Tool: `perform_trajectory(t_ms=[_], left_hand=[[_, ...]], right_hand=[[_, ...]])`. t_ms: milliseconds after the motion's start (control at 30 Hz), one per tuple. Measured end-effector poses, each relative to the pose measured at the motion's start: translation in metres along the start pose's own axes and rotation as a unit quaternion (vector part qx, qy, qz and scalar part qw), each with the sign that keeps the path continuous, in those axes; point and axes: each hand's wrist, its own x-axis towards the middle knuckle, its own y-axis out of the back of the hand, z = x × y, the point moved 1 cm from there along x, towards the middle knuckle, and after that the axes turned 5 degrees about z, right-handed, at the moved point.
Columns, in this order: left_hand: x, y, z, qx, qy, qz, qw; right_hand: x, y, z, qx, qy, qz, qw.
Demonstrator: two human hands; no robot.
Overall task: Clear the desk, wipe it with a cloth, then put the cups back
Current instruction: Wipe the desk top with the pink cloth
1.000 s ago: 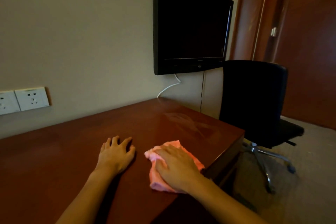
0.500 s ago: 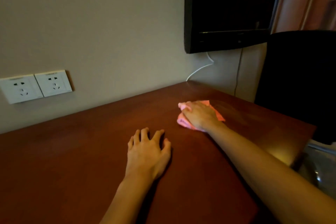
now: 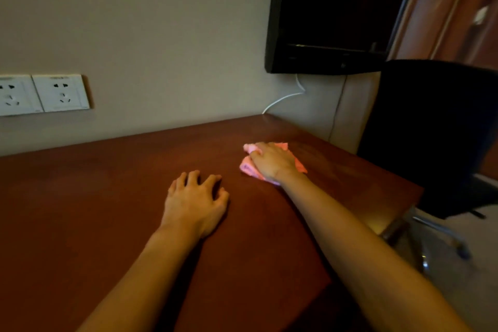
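A dark red-brown wooden desk (image 3: pixel 94 197) fills the lower part of the view. My right hand (image 3: pixel 273 163) lies flat on a crumpled pink cloth (image 3: pixel 246 167) and presses it onto the desk toward the far right corner. Most of the cloth is hidden under the palm. My left hand (image 3: pixel 195 202) rests palm down on the bare wood in the middle, fingers spread and slightly bent, holding nothing. No cups are in view.
A black wall-mounted TV (image 3: pixel 331 13) hangs above the desk's far right corner, with a white cable (image 3: pixel 285 98) running down to the desk. Two white wall sockets (image 3: pixel 43 94) sit at the left. A black office chair (image 3: pixel 436 132) stands right of the desk.
My right hand has slid the pink cloth from the near right edge of the desk away toward the far right corner. My left hand has stayed planted on the wood.
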Motion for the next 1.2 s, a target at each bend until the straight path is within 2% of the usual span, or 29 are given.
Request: perform_trajectory(t_ms=[233, 400, 500, 600, 667, 800, 900, 1000, 1100, 1200], left_hand=[[-0.017, 0.018, 0.031, 0.043, -0.003, 0.037, 0.998], [-0.019, 0.013, 0.051, 0.064, -0.048, 0.016, 0.997], [-0.007, 0.009, 0.045, 0.062, -0.066, -0.004, 0.996], [0.009, 0.003, 0.035, 0.052, -0.089, -0.02, 0.994], [0.021, -0.001, 0.033, 0.045, -0.104, -0.029, 0.993], [0.037, -0.013, 0.033, 0.009, -0.104, -0.067, 0.992], [0.045, -0.02, 0.031, 0.008, -0.107, -0.067, 0.992], [0.045, -0.021, 0.03, 0.013, -0.106, -0.061, 0.992], [0.045, -0.019, 0.029, 0.014, -0.103, -0.062, 0.993], [0.043, -0.017, 0.032, 0.01, -0.102, -0.065, 0.993]], right_hand=[[-0.166, 0.038, -0.012, 0.115, 0.021, 0.037, 0.993], [-0.212, 0.06, 0.001, 0.137, 0.027, 0.059, 0.988], [-0.186, 0.057, 0.015, 0.098, 0.003, 0.057, 0.994], [-0.136, 0.041, 0.038, -0.058, -0.032, 0.054, 0.996], [-0.102, 0.031, 0.048, -0.111, -0.019, 0.039, 0.993], [-0.032, 0.019, 0.056, -0.137, 0.011, 0.046, 0.989], [0.02, 0.004, 0.059, -0.175, 0.038, 0.01, 0.984], [0.061, -0.004, 0.063, -0.167, 0.024, 0.004, 0.986], [0.077, -0.009, 0.067, -0.163, -0.005, -0.006, 0.987], [0.058, -0.003, 0.067, -0.088, -0.031, -0.02, 0.995]])
